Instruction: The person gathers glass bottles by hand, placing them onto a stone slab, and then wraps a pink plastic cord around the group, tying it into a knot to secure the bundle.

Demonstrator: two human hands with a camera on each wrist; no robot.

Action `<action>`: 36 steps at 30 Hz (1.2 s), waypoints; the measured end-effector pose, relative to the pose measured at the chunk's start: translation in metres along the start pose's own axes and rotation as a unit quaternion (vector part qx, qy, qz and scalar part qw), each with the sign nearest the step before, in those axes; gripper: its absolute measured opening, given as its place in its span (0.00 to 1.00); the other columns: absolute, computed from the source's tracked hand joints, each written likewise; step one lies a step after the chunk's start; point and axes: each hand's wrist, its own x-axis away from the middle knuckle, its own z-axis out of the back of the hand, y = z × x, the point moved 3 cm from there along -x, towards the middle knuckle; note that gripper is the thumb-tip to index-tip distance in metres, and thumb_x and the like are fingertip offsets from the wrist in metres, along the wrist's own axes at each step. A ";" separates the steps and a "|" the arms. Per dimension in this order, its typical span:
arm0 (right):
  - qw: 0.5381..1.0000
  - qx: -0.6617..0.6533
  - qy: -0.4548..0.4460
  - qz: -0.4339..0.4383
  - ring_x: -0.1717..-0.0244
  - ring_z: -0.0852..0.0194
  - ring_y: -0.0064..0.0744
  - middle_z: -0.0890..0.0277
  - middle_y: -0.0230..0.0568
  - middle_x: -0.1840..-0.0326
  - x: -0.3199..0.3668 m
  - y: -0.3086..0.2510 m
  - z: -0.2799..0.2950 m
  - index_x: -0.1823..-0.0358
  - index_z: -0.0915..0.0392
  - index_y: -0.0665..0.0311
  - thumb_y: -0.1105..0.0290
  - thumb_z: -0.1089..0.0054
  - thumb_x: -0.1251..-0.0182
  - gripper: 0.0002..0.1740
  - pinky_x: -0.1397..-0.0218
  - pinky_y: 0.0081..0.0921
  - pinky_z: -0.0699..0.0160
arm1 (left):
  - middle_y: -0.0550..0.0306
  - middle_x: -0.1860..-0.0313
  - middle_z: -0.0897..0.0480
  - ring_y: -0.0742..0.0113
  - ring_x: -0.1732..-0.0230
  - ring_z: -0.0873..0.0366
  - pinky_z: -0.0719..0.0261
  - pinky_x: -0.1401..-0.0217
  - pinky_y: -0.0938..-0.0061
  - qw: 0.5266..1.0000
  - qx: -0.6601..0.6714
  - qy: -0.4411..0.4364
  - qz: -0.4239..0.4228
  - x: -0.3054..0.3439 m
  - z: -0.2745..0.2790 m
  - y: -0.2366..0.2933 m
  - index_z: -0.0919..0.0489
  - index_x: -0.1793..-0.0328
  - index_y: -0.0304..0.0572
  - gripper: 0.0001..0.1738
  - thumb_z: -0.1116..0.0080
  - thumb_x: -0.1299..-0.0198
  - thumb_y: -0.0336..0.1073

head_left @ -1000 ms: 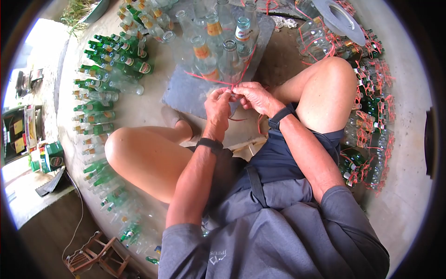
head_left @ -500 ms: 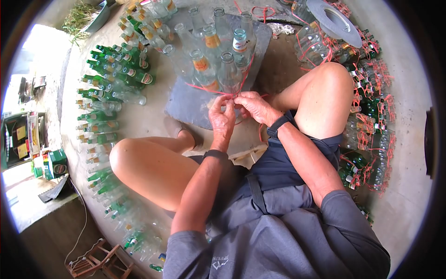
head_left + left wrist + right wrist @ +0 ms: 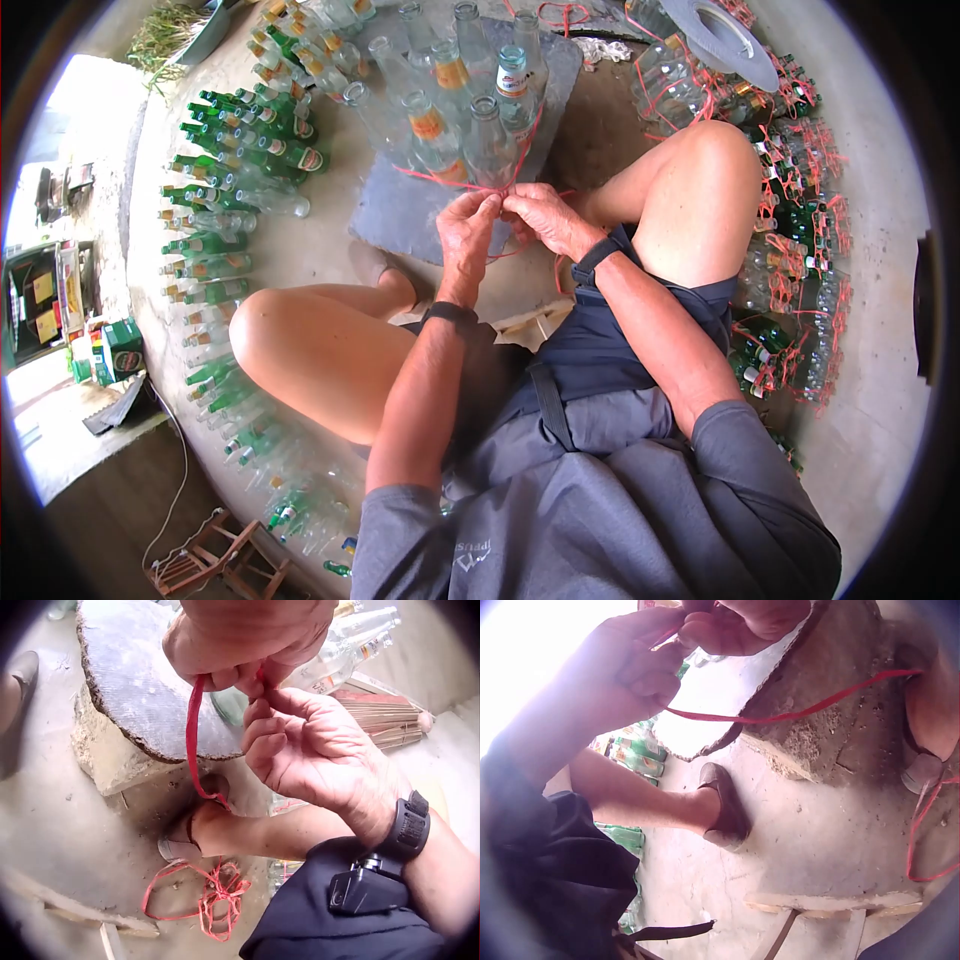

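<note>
A cluster of clear glass bottles [image 3: 487, 145], some with orange labels, stands on a dark slab [image 3: 385, 210]. Red plastic twine [image 3: 440, 181] runs low around the bottles and meets at their near side. There my left hand [image 3: 466, 238] and right hand [image 3: 550, 220] pinch the twine, fingertips close together. In the left wrist view, a flat length of twine [image 3: 193, 735] hangs from under my left hand [image 3: 251, 634], beside my right hand [image 3: 319, 750]. The crossing between the fingertips is mostly hidden.
Rows of green bottles [image 3: 215, 245] line the floor at left. Twine-tied bottle bundles [image 3: 790, 270] stack along the right, near a grey ring-shaped object [image 3: 725, 45]. A loose twine tangle [image 3: 217, 900] lies on the floor. A wooden stool [image 3: 210, 555] sits at lower left.
Both hands stay at the twine's meeting point, and their fingertips have drawn closer together. The head view has shifted slightly; the bottles stay standing on the slab.
</note>
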 end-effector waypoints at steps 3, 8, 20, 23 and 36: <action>1.000 -0.001 0.010 0.011 0.70 0.29 0.16 0.22 0.24 0.66 0.004 -0.003 -0.004 0.57 0.13 0.60 0.58 0.36 0.27 0.13 0.72 0.20 0.31 | 0.66 0.68 0.15 0.83 0.80 0.34 0.42 0.81 0.83 0.998 0.001 0.018 0.063 -0.001 0.001 0.002 0.11 0.52 0.39 0.12 0.29 0.36 0.37; 0.999 0.032 0.031 0.013 0.69 0.27 0.18 0.21 0.26 0.66 0.001 0.001 -0.002 0.58 0.14 0.61 0.60 0.38 0.26 0.12 0.69 0.24 0.26 | 0.68 0.71 0.18 0.82 0.84 0.38 0.45 0.82 0.82 0.994 0.027 0.014 0.103 -0.004 0.002 0.004 0.12 0.53 0.40 0.12 0.28 0.38 0.37; 0.995 0.072 0.059 0.036 0.66 0.25 0.21 0.21 0.28 0.66 0.001 0.004 -0.002 0.59 0.15 0.65 0.64 0.41 0.26 0.12 0.66 0.27 0.23 | 0.70 0.77 0.23 0.82 0.83 0.39 0.45 0.82 0.81 0.994 -0.033 0.006 0.105 -0.008 0.001 0.001 0.12 0.58 0.38 0.12 0.31 0.36 0.40; 0.993 0.085 0.060 0.057 0.66 0.26 0.20 0.21 0.28 0.66 -0.007 0.012 0.005 0.60 0.14 0.66 0.65 0.40 0.28 0.12 0.66 0.27 0.24 | 0.71 0.80 0.26 0.82 0.83 0.38 0.43 0.81 0.79 0.993 -0.059 0.001 0.105 -0.010 0.000 0.002 0.13 0.60 0.37 0.12 0.32 0.35 0.41; 0.953 0.219 0.136 0.156 0.63 0.16 0.30 0.13 0.46 0.65 -0.009 0.014 0.008 0.60 0.15 0.72 0.62 0.39 0.30 0.16 0.58 0.35 0.18 | 0.42 0.75 0.14 0.66 0.70 0.16 0.19 0.61 0.63 0.942 -0.322 0.048 -0.079 -0.024 0.000 -0.002 0.13 0.62 0.24 0.20 0.34 0.40 0.42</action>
